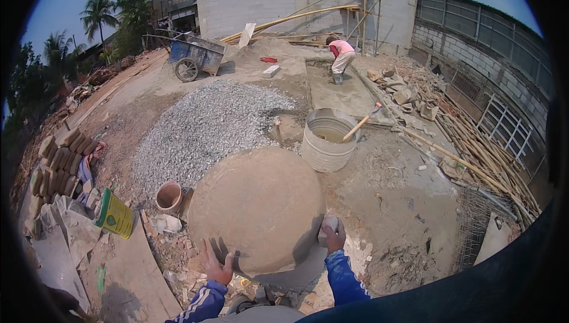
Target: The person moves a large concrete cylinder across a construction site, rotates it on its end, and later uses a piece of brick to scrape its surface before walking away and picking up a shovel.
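Note:
A large round object point(256, 204), brown-grey with a smooth, slightly domed top, stands right in front of me. My left hand point(217, 262) rests against its near left rim, fingers spread, holding nothing. At its near right edge, my right hand point(335, 238) is closed around a small grey block point(328, 229), a stone or piece of concrete, which is against or very close to the side. Dark shadows of my fingers fall on the rim. Below the near edge the side of the round object is in shade.
A gravel heap point(207, 127) lies beyond the round object. Right of it stands a metal drum point(329, 145) of murky water with a wooden handle point(358, 127). A terracotta pot point(170, 196) and yellow-green bucket point(118, 215) stand left. A person point(341, 59) bends over far off; a cart point(195, 55) stands behind.

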